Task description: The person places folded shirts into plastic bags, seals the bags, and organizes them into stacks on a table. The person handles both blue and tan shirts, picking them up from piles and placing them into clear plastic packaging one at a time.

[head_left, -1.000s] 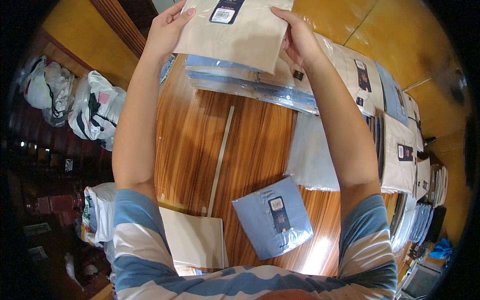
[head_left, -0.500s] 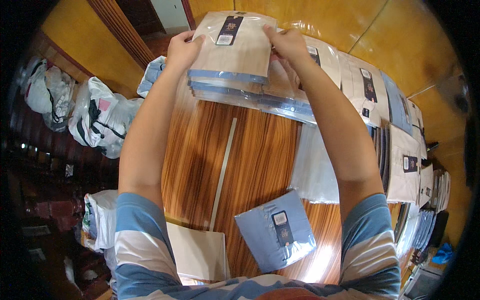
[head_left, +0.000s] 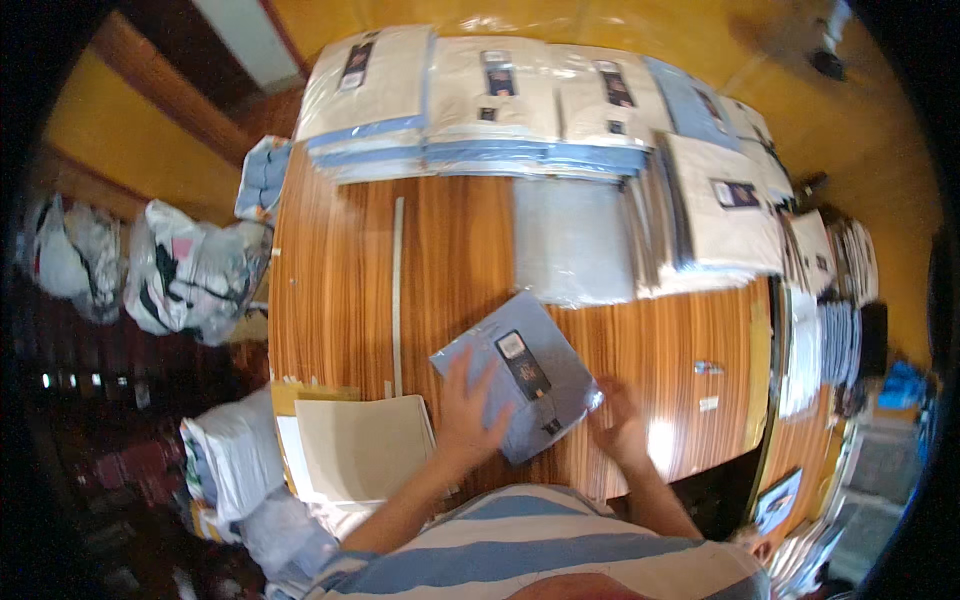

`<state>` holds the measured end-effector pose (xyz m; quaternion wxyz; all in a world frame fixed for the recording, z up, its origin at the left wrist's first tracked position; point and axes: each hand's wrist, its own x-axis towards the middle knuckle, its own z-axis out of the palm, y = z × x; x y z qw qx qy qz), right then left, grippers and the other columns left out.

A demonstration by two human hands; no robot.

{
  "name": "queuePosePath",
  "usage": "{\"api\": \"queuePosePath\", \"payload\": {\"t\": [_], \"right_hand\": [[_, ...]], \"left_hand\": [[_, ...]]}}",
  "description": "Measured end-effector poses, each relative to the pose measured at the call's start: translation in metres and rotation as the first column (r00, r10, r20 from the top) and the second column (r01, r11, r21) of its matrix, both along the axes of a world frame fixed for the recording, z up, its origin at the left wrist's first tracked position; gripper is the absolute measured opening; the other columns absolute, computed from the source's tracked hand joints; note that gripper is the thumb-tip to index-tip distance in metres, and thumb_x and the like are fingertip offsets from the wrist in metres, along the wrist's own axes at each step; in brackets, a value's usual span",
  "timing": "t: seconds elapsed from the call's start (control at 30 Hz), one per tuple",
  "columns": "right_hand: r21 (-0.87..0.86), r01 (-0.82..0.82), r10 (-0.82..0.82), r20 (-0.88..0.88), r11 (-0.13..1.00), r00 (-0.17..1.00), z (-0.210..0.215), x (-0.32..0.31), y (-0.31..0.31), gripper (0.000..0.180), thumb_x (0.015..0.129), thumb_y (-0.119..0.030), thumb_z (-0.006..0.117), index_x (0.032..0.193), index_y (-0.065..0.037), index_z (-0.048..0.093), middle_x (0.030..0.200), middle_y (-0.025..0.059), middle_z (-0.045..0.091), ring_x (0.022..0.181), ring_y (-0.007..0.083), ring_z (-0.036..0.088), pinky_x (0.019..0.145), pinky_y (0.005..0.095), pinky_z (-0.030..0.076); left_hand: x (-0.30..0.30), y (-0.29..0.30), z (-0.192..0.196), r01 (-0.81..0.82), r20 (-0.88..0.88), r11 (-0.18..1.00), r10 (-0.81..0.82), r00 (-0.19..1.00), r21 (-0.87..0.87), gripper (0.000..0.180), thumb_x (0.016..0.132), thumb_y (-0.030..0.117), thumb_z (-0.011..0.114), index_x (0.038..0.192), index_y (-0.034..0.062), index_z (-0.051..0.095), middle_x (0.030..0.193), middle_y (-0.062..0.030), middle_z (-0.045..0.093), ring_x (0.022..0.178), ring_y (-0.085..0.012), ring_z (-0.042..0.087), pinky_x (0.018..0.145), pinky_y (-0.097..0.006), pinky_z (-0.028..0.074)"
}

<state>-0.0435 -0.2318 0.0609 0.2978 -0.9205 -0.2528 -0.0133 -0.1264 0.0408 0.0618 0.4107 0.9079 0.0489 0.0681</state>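
A folded blue shirt (head_left: pixel 558 375) in a clear bag lies slanted on the wooden table, its dark hang tag face up. My left hand (head_left: pixel 475 410) rests on the bag's left side with fingers spread and flat. At the bag's right corner is my right hand (head_left: pixel 622 425). Its fingers are bent and smeared by motion, so whether they pinch the plastic does not show. Along the table's far edge, bagged shirts stand in piles, a beige one (head_left: pixel 385 85) topping the leftmost pile.
Flat clear bags (head_left: pixel 570 240) lie beyond the blue shirt. Beige cardboard sheets (head_left: pixel 365 450) sit at the near left, beside a long pale strip (head_left: pixel 398 300). More shirts (head_left: pixel 725 200) are stacked at the right. Stuffed plastic bags (head_left: pixel 195 270) stand left of the table.
Both hands have left the beige bagged shirt on the far left pile and come back to the blue shirt near me. The view has shifted, and the blue shirt is turned differently.
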Motion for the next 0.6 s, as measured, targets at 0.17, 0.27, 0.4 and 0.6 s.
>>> {"api": "queuePosePath", "payload": {"t": [0.17, 0.27, 0.4, 0.6], "right_hand": [[-0.140, 0.269, -0.136, 0.595, 0.953, 0.792, 0.073, 0.107, -0.087, 0.056, 0.083, -0.005, 0.071, 0.135, 0.000, 0.053, 0.144, 0.0217, 0.048, 0.130, 0.0421, 0.048, 0.107, 0.0497, 0.041], [-0.314, 0.249, -0.028, 0.571, 0.916, 0.820, 0.132, 0.171, -0.105, 0.079, 0.082, -0.012, 0.074, 0.152, -0.014, 0.038, 0.157, 0.0128, 0.038, 0.144, 0.0393, 0.034, 0.111, 0.0509, 0.038], [-0.339, -0.019, 0.205, 0.521, 0.940, 0.828, 0.114, 0.220, -0.139, 0.034, 0.084, -0.007, 0.070, 0.117, -0.008, 0.070, 0.127, 0.0117, 0.067, 0.120, 0.0295, 0.063, 0.101, 0.0407, 0.050], [-0.288, -0.064, 0.270, 0.768, 0.956, 0.582, 0.150, 0.205, -0.121, 0.035, 0.079, 0.002, 0.065, 0.113, -0.006, 0.067, 0.116, 0.0103, 0.072, 0.101, 0.0263, 0.072, 0.083, 0.0357, 0.058]], "left_hand": [[-0.070, -0.066, -0.038, 0.228, -0.199, 0.886, -0.159, 0.967, 0.403, 0.075, 0.083, 0.044, 0.076, 0.150, 0.0264, 0.047, 0.162, -0.0250, 0.020, 0.145, -0.0509, 0.024, 0.112, -0.065, 0.026], [-0.074, -0.063, -0.027, 0.345, -0.219, 0.832, -0.273, 0.937, 0.434, 0.073, 0.083, 0.047, 0.074, 0.149, 0.0316, 0.046, 0.162, -0.0221, 0.022, 0.147, -0.0485, 0.022, 0.113, -0.066, 0.025], [-0.086, -0.071, -0.005, 0.360, -0.192, 0.877, -0.312, 0.930, 0.319, 0.064, 0.088, 0.039, 0.072, 0.147, 0.0266, 0.050, 0.160, -0.0209, 0.026, 0.146, -0.0474, 0.024, 0.115, -0.063, 0.025], [-0.076, -0.087, 0.006, 0.004, -0.051, 0.889, -0.030, 0.998, -0.457, 0.038, 0.099, 0.024, 0.060, 0.129, 0.0011, 0.059, 0.124, -0.0188, 0.065, 0.114, -0.0294, 0.064, 0.095, -0.037, 0.051]]}}
